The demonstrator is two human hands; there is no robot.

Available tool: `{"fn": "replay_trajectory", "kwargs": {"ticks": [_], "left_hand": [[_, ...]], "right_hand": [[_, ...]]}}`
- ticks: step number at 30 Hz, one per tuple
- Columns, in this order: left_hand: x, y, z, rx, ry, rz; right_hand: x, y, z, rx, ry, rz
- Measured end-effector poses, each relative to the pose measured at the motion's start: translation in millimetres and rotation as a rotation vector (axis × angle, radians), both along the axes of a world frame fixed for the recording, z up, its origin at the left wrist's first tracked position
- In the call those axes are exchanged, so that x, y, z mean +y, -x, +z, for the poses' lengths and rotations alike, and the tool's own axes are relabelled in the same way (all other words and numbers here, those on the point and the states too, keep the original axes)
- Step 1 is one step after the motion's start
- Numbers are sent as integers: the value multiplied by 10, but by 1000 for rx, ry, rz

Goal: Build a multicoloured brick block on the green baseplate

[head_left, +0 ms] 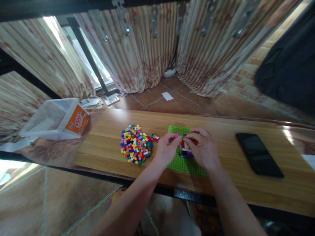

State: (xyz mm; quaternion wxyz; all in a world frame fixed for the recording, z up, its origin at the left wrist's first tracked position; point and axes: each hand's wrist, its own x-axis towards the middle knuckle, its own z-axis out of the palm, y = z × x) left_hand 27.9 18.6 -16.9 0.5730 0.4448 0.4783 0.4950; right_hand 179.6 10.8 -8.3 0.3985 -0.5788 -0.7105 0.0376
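Between the thumb and forefinger of my left hand (pixel 167 148) is a small pink toy brick (pixel 176 135). My right hand (pixel 204 149) is closed with its fingertips on the upper part of a low structure of toy bricks (pixel 186 151), coloured red, white, blue and others. That hand covers much of the structure's right side. The structure stands on a green studded baseplate (pixel 177 165). Left of my hands lies a heap of loose toy bricks (pixel 136 146) in many colours, with a few bricks (pixel 155 137) at its right edge.
The wooden table (pixel 103 144) carries a black phone (pixel 259 155) at the right. Beyond the table's left end is a clear plastic bin (pixel 55 119) with an orange label. Papers (pixel 92 102) lie near the window, and patterned curtains (pixel 145 49) hang behind.
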Motion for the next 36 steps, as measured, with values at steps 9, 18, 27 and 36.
{"fn": "replay_trajectory", "kwargs": {"ticks": [9,18,27,36], "left_hand": [[-60,12,111,141,-115,-53],[-95,32,174,263,-172,-72],[-98,34,171,276,-186,-56],[-40,25,71,-18,-58,3]], "right_hand": [[-2,0,-24,-11,-14,18],[-29,-4,-36,-59,-38,44],[-62,60,-55,-18,9,-20],[-155,63,83,183,10,-18]]}}
